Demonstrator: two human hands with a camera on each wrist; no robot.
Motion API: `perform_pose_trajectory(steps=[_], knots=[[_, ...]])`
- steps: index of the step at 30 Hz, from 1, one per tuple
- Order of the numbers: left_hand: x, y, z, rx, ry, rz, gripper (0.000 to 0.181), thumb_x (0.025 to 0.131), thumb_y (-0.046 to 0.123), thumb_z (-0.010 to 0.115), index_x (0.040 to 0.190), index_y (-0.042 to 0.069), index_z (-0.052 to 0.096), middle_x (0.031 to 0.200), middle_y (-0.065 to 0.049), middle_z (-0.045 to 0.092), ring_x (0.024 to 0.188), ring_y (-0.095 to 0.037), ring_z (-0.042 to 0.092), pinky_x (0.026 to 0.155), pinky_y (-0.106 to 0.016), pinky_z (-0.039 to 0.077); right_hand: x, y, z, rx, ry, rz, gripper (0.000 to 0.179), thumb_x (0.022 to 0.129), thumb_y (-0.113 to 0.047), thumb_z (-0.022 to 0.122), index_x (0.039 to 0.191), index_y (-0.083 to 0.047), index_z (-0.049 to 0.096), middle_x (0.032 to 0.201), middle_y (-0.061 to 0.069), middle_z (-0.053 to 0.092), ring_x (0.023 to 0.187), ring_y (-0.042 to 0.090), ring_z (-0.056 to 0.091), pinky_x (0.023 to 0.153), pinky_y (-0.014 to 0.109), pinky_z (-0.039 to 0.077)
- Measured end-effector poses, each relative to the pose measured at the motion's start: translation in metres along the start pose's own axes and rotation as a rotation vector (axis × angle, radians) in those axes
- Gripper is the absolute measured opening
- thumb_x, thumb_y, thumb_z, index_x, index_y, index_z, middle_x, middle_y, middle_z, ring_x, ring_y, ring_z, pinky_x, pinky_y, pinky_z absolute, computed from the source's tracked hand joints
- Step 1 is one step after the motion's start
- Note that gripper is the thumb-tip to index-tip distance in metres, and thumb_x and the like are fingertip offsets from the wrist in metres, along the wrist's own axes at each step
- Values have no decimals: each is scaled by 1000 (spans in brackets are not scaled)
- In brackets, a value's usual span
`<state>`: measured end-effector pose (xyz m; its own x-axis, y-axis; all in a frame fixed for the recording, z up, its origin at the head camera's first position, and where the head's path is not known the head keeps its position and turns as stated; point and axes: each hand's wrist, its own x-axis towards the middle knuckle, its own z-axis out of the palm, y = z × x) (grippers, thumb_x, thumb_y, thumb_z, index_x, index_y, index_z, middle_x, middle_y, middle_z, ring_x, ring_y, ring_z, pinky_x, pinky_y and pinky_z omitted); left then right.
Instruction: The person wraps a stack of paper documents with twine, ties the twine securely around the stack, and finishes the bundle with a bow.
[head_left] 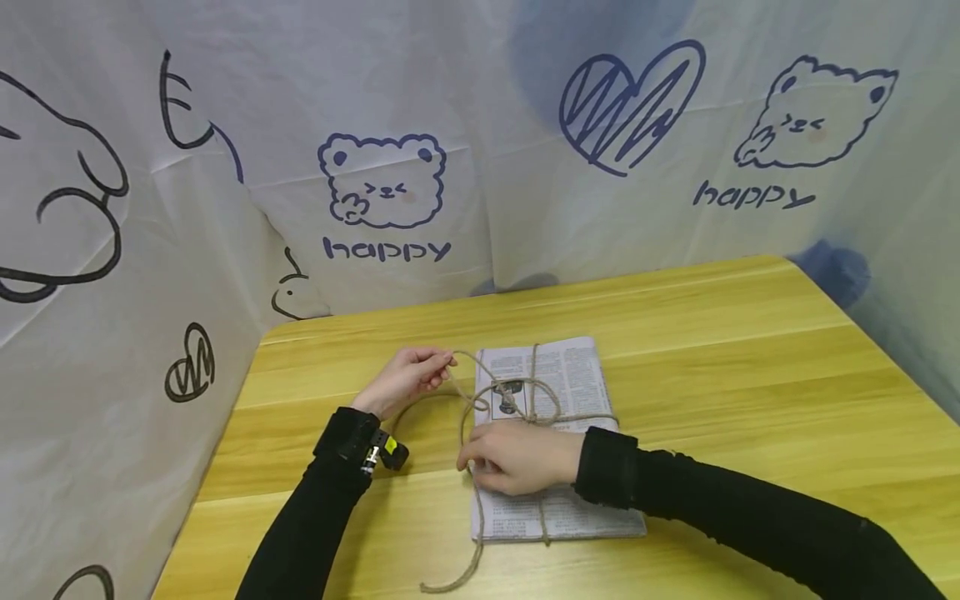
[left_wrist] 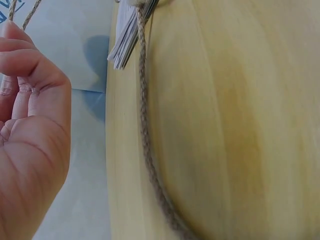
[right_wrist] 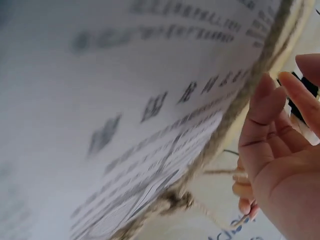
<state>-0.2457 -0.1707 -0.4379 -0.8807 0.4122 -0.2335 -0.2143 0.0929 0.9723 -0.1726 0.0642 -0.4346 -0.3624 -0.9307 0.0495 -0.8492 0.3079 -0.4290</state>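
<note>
A stack of folded newspapers (head_left: 577, 367) lies on the table, with brown twine (head_left: 581, 417) running across it both ways and meeting near its middle. My left hand (head_left: 405, 382), beyond the stack's left edge, pinches a raised loop of that twine between thumb and fingers. Over the stack's left side hovers my right hand (head_left: 522, 457), its fingers loosely bent beside a hanging strand. In the right wrist view, no twine shows between the right thumb and fingers (right_wrist: 260, 115); a knot (right_wrist: 175, 200) appears below them.
One loose twine end (head_left: 453, 587) trails on the wooden table (head_left: 750, 375) toward the front. Another length of twine (left_wrist: 145, 120) curves below the left hand. White cloth (head_left: 525, 225) with drawn bears and hearts hangs behind and along the sides of the table.
</note>
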Motion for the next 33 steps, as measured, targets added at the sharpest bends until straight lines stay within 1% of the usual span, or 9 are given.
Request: perform_pose_trajectory(steps=[3, 5, 9, 14, 17, 20, 24, 29, 33], knots=[[-1, -2, -2, -21, 6, -6, 29, 108, 18, 48, 116, -6, 61, 82, 7, 62, 69, -2, 50, 64, -16, 43, 5, -2, 5, -61, -21, -4, 20, 97, -17, 64, 114, -13, 72, 95, -1, 66, 80, 3, 54, 76, 19, 46], [-1, -3, -4, -26, 4, -8, 28, 108, 18, 48, 116, -5, 61, 83, 7, 62, 69, -2, 50, 64, -15, 44, 7, -3, 7, -74, -39, 6, 14, 97, -18, 64, 106, -14, 73, 91, -3, 63, 77, 3, 51, 74, 18, 44], [-2, -4, -5, -29, 1, -11, 28, 108, 19, 48, 116, -5, 61, 84, 7, 62, 70, -2, 51, 64, -15, 44, 9, -3, 11, -59, -54, 29, 7, 95, -17, 66, 91, -15, 71, 83, -6, 56, 73, 2, 45, 70, 17, 40], [-1, -4, -4, -36, 11, -14, 23, 108, 17, 48, 110, 3, 65, 83, 7, 63, 69, -2, 51, 64, -15, 44, 10, -2, 13, -4, -23, 57, 14, 93, -12, 67, 79, -14, 67, 75, -7, 54, 67, 1, 44, 65, 15, 37], [-1, -2, -3, -41, 17, -18, 23, 108, 16, 47, 111, 0, 64, 83, 7, 63, 69, -2, 51, 64, -15, 44, 11, 0, 14, 12, -2, 83, 16, 88, -7, 70, 75, -14, 66, 70, -7, 55, 63, 0, 45, 61, 14, 37], [-2, 0, -2, -37, 19, -21, 29, 108, 16, 47, 118, -8, 60, 83, 7, 63, 69, -1, 52, 64, -15, 45, 9, -1, 12, 29, -4, 112, 15, 83, 0, 70, 76, -13, 66, 69, -7, 54, 63, 1, 45, 60, 14, 36], [-2, 1, -2, -30, 23, -20, 37, 108, 17, 47, 125, -16, 53, 82, 7, 64, 69, -1, 52, 64, -15, 45, 2, -1, 3, 93, -24, 138, 16, 83, 4, 65, 85, -11, 65, 73, -7, 54, 65, 1, 43, 62, 15, 37], [-3, 1, -3, -12, 23, -5, 35, 108, 16, 48, 122, -15, 55, 82, 7, 64, 69, -1, 52, 63, -15, 45, -19, 4, -20, 249, 4, 147, 9, 90, -1, 63, 90, -10, 65, 76, -6, 56, 66, 0, 46, 64, 16, 41], [-3, 0, -5, 33, 33, 9, 35, 108, 16, 48, 122, -16, 56, 81, 7, 64, 69, -2, 52, 63, -15, 44, -44, 14, -40, 358, 13, 145, 7, 90, -2, 65, 91, -8, 66, 78, -5, 59, 68, 0, 50, 65, 18, 46]])
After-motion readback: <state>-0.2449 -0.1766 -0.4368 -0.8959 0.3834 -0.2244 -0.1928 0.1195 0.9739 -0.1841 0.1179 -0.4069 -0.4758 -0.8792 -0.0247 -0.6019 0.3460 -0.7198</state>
